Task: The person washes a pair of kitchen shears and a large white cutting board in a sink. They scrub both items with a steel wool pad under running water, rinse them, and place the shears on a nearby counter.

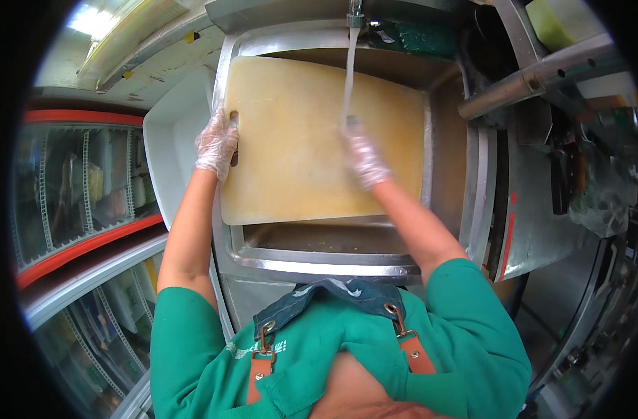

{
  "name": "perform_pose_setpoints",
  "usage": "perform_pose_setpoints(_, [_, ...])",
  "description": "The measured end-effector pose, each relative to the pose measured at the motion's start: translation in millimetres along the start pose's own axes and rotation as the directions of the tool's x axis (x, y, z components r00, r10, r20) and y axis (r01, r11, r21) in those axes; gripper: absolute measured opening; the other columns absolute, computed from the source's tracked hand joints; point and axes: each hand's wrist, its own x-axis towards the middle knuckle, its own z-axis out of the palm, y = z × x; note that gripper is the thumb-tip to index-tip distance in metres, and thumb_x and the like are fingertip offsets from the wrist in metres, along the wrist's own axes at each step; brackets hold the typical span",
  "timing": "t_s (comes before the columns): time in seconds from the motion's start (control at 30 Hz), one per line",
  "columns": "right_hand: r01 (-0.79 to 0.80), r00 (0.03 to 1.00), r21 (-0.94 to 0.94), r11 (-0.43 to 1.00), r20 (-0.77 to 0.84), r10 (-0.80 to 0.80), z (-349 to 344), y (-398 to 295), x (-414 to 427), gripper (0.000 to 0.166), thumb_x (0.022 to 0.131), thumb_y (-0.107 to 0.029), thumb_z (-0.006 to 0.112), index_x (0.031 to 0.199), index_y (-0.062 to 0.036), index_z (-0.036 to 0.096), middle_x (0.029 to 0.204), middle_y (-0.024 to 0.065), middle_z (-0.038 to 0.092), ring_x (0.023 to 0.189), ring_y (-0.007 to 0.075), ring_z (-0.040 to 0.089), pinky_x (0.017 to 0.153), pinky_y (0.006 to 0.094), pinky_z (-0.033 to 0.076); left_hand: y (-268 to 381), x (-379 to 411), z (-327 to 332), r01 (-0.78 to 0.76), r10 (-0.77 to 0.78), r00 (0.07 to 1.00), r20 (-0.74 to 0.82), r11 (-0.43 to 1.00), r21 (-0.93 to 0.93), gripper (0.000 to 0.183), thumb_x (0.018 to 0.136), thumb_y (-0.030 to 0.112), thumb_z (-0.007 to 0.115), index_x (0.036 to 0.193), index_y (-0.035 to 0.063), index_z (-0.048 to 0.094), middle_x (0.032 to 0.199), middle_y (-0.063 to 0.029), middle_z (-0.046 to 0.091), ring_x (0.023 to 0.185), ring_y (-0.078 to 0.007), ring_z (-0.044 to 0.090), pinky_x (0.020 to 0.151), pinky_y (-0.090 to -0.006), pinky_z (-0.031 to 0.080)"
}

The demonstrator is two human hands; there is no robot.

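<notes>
A large yellowed plastic cutting board lies tilted across a stainless steel sink. My left hand, in a clear disposable glove, grips the board's left edge at the handle slot. Over the right half of the board is my right hand, gloved the same way and blurred by motion. A small dark grey patch shows at its fingertips; I cannot tell whether it is a held scrubber. Water runs from the faucet in a stream that falls at these fingertips.
A white plastic bin stands left of the sink, beside glass-fronted refrigerators. A green scouring pad lies behind the basin. At right are a metal tube, a steel panel and hanging dark-handled utensils.
</notes>
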Motion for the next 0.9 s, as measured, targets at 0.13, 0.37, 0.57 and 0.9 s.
perform_pose_setpoints(0.13, [-0.542, 0.832, -0.14, 0.828, 0.05, 0.553, -92.0, 58.3, 7.6, 0.049, 0.091, -0.012, 0.036, 0.141, -0.0104, 0.034, 0.141, 0.0204, 0.038, 0.118, 0.0363, 0.049, 0.101, 0.0398, 0.04, 18.3, -11.2, -5.7, 0.045, -0.045, 0.999, -0.007, 0.998, 0.033, 0.037, 0.093, 0.036, 0.048, 0.129, 0.0274, 0.049, 0.065, -0.0095, 0.062, 0.044, -0.0206, 0.058, 0.051, -0.0338, 0.049])
perform_pose_setpoints(0.37, [-0.067, 0.997, -0.291, 0.954, 0.024, 0.078, -62.3, 16.6, 101.1, 0.055, 0.088, -0.01, 0.04, 0.142, -0.013, 0.033, 0.142, 0.0219, 0.037, 0.12, 0.0399, 0.048, 0.101, 0.0428, 0.041, 12.2, -4.3, 0.7, 0.003, 0.001, 0.998, -0.058, 0.997, 0.076, 0.039, 0.093, 0.039, 0.049, 0.131, 0.0292, 0.048, 0.071, -0.0113, 0.065, 0.056, -0.0251, 0.063, 0.062, -0.0362, 0.051])
perform_pose_setpoints(0.57, [-0.382, 0.904, -0.522, 0.763, -0.039, 0.426, -100.8, 151.3, 112.9, 0.06, 0.088, -0.013, 0.038, 0.146, -0.0134, 0.021, 0.133, 0.0244, 0.044, 0.11, 0.0377, 0.055, 0.092, 0.045, 0.047, -17.0, 5.4, 5.1, -0.158, 0.186, 0.973, -0.136, 0.968, 0.195, 0.044, 0.089, 0.034, 0.051, 0.133, 0.029, 0.046, 0.095, -0.0136, 0.067, 0.085, -0.0302, 0.064, 0.078, -0.0397, 0.048])
perform_pose_setpoints(0.9, [0.342, 0.864, -0.938, 0.058, 0.338, 0.373, -46.6, 125.0, -76.5, 0.053, 0.09, -0.013, 0.039, 0.139, 0.0053, 0.033, 0.14, 0.0281, 0.035, 0.117, 0.044, 0.048, 0.101, 0.0471, 0.038, -11.0, 6.7, -0.4, -0.052, 0.058, 0.998, -0.014, 0.961, 0.273, 0.046, 0.091, 0.047, 0.045, 0.131, 0.0231, 0.047, 0.106, -0.0157, 0.065, 0.097, -0.0344, 0.061, 0.085, -0.0401, 0.046])
